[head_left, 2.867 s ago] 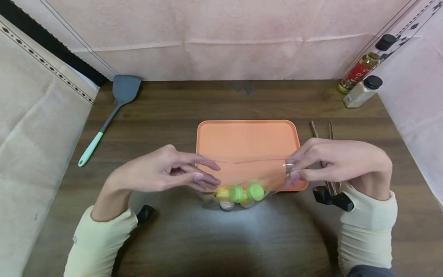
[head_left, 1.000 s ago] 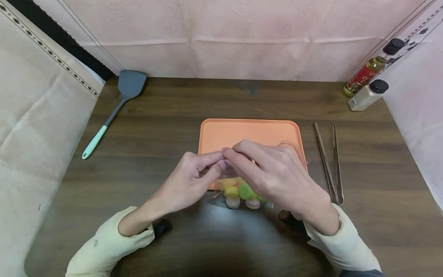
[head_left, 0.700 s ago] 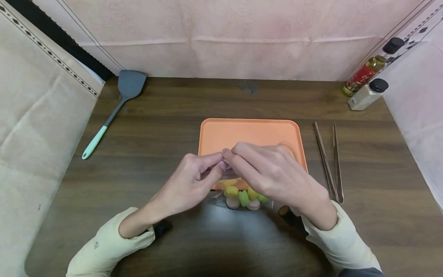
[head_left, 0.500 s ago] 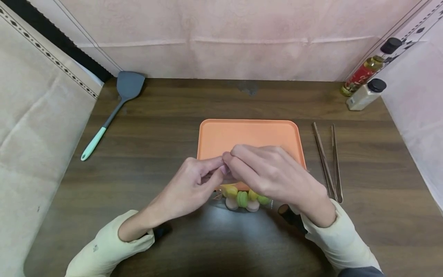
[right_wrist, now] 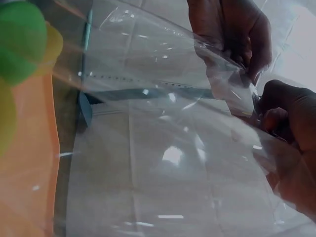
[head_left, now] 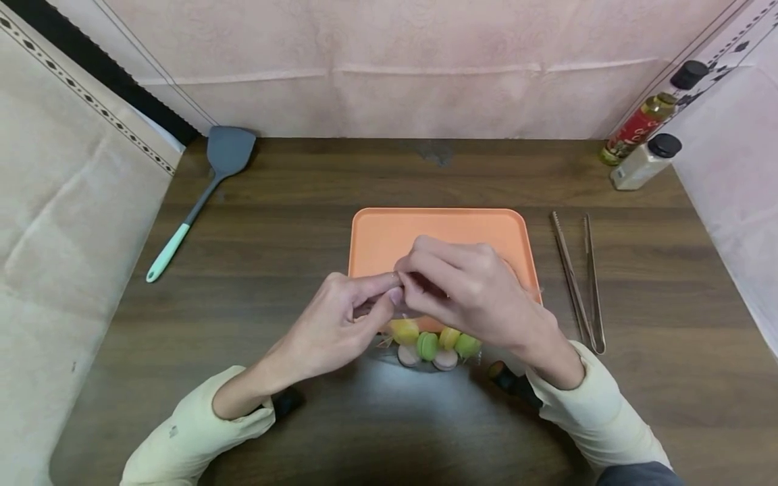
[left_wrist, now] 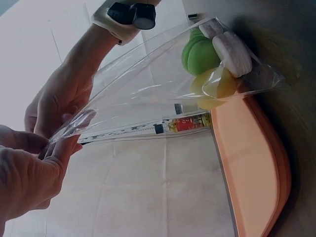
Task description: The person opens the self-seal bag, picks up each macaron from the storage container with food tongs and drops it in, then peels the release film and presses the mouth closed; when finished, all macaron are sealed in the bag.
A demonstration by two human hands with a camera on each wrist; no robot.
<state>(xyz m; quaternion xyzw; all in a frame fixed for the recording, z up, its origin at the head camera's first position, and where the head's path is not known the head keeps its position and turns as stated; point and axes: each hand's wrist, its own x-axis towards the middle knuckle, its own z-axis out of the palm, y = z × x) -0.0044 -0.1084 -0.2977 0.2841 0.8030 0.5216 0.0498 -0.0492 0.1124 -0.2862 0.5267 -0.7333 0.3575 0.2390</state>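
Observation:
A clear plastic bag [left_wrist: 143, 84] hangs from both hands, with several macarons in its bottom: green [head_left: 427, 345], yellow [head_left: 404, 331] and pale pinkish-white [head_left: 446, 359]. My left hand [head_left: 340, 320] pinches the gathered mouth of the bag between thumb and index finger. Right beside it, fingertips meeting, my right hand [head_left: 468, 287] pinches the same gathered edge with curled fingers. The right wrist view shows the bag's film [right_wrist: 173, 118] stretched out from the fingers. Behind and below the hands lies an orange tray [head_left: 437, 226], partly covered by them.
Metal tongs [head_left: 574, 290] lie right of the tray. On the left of the wooden table is a spatula [head_left: 227, 152] with a mint handle. A bottle with a red label [head_left: 638, 128] and a black-capped jar [head_left: 644, 162] stand at the back right corner.
My hands were apart, spreading the bag's top wide. They have since come together, the right moving left, and the bag's mouth is bunched. Lately the right fingers have shifted and curled more.

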